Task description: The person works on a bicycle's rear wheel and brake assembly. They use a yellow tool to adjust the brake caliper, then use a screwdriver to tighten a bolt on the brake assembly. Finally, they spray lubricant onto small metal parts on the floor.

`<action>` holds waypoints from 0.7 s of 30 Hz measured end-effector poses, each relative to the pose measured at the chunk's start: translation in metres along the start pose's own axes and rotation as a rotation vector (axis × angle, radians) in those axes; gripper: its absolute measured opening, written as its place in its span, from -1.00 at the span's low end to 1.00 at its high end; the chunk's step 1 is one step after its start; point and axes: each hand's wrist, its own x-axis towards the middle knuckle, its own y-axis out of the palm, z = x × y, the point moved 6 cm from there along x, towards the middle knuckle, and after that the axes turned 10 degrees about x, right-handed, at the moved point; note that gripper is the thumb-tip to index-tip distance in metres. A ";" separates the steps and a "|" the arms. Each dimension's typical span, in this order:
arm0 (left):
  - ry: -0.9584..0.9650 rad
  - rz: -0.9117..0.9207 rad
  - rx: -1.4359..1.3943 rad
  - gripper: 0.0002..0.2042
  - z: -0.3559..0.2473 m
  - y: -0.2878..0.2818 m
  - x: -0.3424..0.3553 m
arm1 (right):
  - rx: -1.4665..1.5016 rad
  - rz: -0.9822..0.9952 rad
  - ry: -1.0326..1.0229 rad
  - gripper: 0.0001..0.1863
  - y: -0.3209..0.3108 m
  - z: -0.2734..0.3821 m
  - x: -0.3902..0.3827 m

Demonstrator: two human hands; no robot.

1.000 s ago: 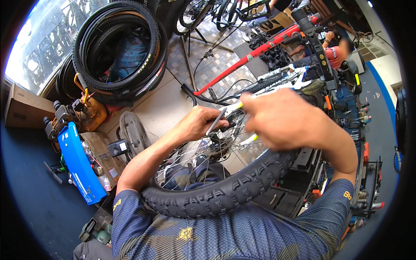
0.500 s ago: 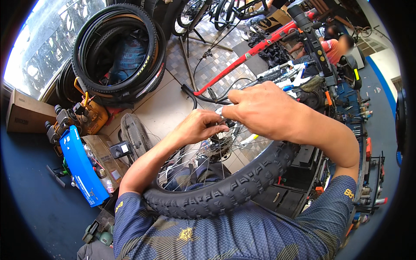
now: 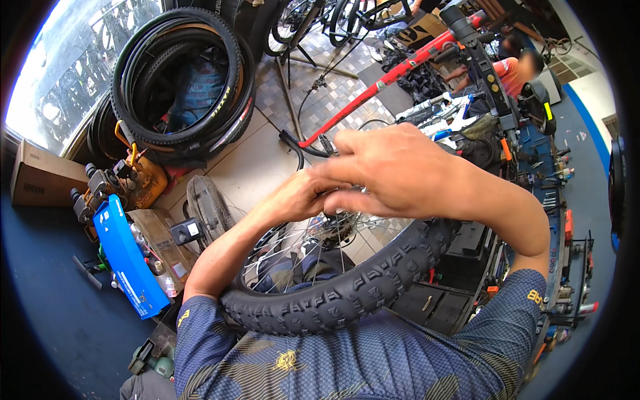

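A bicycle wheel with a black knobby tyre (image 3: 340, 297) rests against my front, its spokes and sprockets (image 3: 333, 230) showing inside the rim. My left hand (image 3: 300, 195) is closed at the upper part of the wheel, its fingertips and whatever they grip hidden behind the other hand. Over it, my right hand (image 3: 390, 170) is bent and blurred, its fingers overlapping the left ones, so I cannot tell what they hold.
Tyres (image 3: 143, 127) are stacked at the upper left, above a yellow machine (image 3: 143, 177), a fan (image 3: 207, 200) and a blue board (image 3: 130, 257). A red bike frame (image 3: 377, 90) stands ahead. Tools (image 3: 550, 200) line the right; a person (image 3: 510, 77) works beyond them.
My right hand has come down from the right across my left hand, fingers now smeared. The grey rod seen earlier in my left fingers is now out of sight.
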 end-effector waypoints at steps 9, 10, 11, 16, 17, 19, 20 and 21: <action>-0.096 0.112 -0.160 -0.83 0.025 0.013 -0.005 | -0.336 0.112 0.380 -0.13 -0.019 -0.040 -0.003; -0.096 0.137 -0.134 -0.83 0.026 0.016 -0.004 | -0.240 0.078 0.248 -0.18 -0.015 -0.032 0.002; -0.083 0.158 -0.112 -0.83 0.026 0.020 -0.003 | -0.176 0.050 0.153 -0.21 -0.007 -0.020 0.005; -0.166 0.071 -0.185 -0.80 0.024 0.015 -0.006 | 0.007 0.268 -0.055 -0.17 0.015 0.009 -0.010; -0.194 0.100 -0.165 -0.80 0.025 0.015 -0.007 | -0.119 0.274 0.071 -0.14 0.010 -0.003 -0.013; -0.233 0.119 -0.113 -0.80 0.027 0.013 -0.006 | -0.385 0.164 0.229 -0.09 -0.006 -0.023 -0.012; -0.227 0.141 -0.140 -0.80 0.027 0.015 -0.006 | -0.454 0.101 0.236 -0.09 -0.013 -0.027 -0.010; -0.231 0.146 -0.153 -0.80 0.026 0.017 -0.005 | -0.364 0.005 0.137 -0.09 -0.012 -0.020 -0.005</action>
